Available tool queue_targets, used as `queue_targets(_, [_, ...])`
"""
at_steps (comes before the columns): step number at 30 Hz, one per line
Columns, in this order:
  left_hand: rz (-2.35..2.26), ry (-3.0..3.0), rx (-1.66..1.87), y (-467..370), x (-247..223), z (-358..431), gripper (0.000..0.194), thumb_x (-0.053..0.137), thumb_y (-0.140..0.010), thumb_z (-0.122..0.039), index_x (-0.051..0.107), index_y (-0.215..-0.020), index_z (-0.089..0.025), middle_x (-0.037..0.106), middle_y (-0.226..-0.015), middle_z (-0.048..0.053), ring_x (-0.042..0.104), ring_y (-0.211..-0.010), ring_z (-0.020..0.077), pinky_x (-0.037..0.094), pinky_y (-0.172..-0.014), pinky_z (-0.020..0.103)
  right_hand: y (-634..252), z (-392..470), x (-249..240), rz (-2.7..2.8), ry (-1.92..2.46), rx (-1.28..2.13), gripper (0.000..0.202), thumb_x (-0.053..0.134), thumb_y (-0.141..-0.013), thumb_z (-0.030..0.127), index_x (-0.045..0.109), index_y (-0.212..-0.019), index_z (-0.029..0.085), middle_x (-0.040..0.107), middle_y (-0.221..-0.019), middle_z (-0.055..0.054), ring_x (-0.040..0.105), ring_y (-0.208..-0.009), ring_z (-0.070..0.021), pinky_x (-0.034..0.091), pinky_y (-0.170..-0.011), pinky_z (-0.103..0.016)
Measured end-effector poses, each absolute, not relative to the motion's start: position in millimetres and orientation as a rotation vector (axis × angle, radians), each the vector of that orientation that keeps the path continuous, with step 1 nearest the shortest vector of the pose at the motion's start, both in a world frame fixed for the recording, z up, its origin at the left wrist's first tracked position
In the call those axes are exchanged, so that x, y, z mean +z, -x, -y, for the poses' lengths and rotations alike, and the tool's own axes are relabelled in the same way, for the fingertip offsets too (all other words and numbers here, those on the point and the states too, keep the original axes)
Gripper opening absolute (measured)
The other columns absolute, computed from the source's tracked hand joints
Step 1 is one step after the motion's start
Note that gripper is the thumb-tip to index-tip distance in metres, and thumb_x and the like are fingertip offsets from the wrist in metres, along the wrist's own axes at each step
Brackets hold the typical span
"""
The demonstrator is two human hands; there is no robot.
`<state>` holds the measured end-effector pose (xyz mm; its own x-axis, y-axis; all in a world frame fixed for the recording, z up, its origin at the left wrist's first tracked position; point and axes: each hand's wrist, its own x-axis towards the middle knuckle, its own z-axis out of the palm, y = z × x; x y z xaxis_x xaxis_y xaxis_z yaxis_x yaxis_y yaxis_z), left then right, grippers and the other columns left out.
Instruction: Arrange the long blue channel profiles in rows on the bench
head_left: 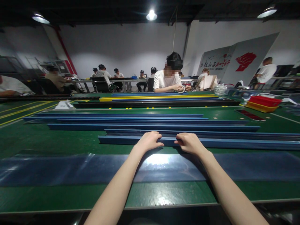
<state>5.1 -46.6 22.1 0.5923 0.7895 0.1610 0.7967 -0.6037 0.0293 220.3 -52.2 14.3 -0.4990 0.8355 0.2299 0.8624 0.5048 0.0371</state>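
Note:
Both my hands are at the nearest blue channel strip (122, 139), a long profile with raised walls that runs out of view to the right. My left hand (150, 140) is closed over its near wall, with the thumb on the front side and the fingers curled behind. A short way to the right, my right hand (188, 142) grips the same wall in a similar way, its fingertips partly hidden. Below my wrists a long, clear bluish plastic sheet (63, 170) lies flat across the table, shining under the lamp.
Behind lie more blue strips (77, 127), a black strip (140, 104) and a yellow strip (161, 97). On the right are a phone (250, 115) and stacked red and yellow trays (263, 103). Across the green table (35, 137), a co-worker (161, 79) holds a tape roll.

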Motion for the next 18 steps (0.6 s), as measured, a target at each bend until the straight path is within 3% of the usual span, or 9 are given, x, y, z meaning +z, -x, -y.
queue_targets(9, [1.293,2.786,-0.313,-3.3,14.0,41.1,0.02,0.053,-0.08,-0.037,0.061,-0.087,-0.019,0.063,-0.096,0.002,0.057,-0.093,0.0183,0.044,-0.075,0.025,-219.3,53.0,14.7,2.558,1.479,-0.178,0.023,0.041,-0.085,0.034,0.058,-0.077,0.02,0.065,-0.08,-0.005,0.059,-0.076,-0.0173,0.03,-0.058,-0.024])
queue_targets(18, [1.32,2.784,-0.29,-4.4,16.9,43.3,0.022,0.053,-0.08,-0.036,0.063,-0.09,-0.019,0.066,-0.093,0.003,0.059,-0.089,0.0193,0.044,-0.072,0.026,-220.0,50.5,9.7,2.553,1.473,-0.053,0.028,0.041,-0.086,0.033,0.059,-0.101,0.019,0.063,-0.107,-0.008,0.057,-0.097,-0.0197,0.039,-0.075,-0.026])
